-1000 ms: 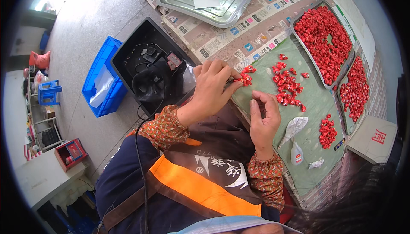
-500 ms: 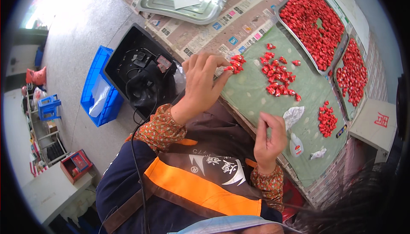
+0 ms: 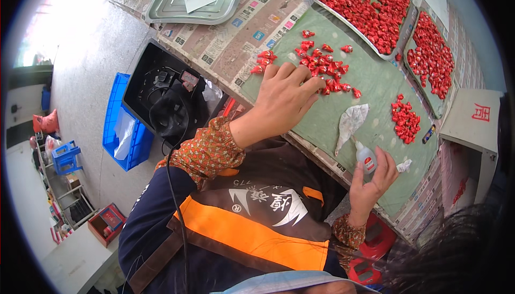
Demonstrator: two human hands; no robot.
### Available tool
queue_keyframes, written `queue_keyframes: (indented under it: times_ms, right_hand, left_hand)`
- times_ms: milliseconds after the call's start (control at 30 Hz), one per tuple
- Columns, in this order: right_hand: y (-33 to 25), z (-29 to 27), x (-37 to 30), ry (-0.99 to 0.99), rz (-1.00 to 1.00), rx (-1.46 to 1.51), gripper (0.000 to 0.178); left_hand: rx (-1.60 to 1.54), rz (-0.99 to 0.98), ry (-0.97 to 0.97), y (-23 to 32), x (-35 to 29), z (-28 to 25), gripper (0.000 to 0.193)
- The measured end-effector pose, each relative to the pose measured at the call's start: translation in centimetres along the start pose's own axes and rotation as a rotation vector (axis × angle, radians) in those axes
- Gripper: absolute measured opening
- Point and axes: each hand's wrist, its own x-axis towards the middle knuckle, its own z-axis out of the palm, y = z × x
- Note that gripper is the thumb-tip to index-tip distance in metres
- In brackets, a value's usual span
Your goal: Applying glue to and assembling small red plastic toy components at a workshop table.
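The right hand (image 3: 373, 179) has moved down from the red pieces (image 3: 322, 66) to a small glue bottle (image 3: 367, 160).
It pinches the bottle; the left hand (image 3: 284, 98) lies spread on the green worktop (image 3: 375, 90).

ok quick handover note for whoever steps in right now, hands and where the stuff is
Left hand: flat on the green mat, fingers spread, fingertips at the loose red pieces.
Right hand: gripping the small glue bottle at the mat's near edge.
Things: two metal trays full of red pieces at the far side; a small red pile to the right; crumpled white paper beside the bottle.
Done: small pile set apart. Left: the loose scatter by the left hand.
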Motion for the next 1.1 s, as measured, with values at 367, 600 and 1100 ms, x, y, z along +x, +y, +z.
queue_keyframes:
  times_ms: [367, 600, 1100]
  right_hand:
    - [1.8, 1.5, -0.3, -0.049, -0.108, 0.003, 0.055]
    - [2.8, 1.2, -1.0, 0.027, -0.134, 0.064, 0.053]
    - [-2.5, -0.8, -4.4, -0.202, 0.32, 1.258, 0.041]
  left_hand:
    - [0.043, 0.041, -0.001, -0.3, -0.1, 1.8, 0.016]
    - [-0.748, -0.267, -0.136, 1.8, -2.2, 0.4, 0.02]
    - [-2.018, -1.027, -0.531, 5.6, -6.5, 0.1, 0.02]
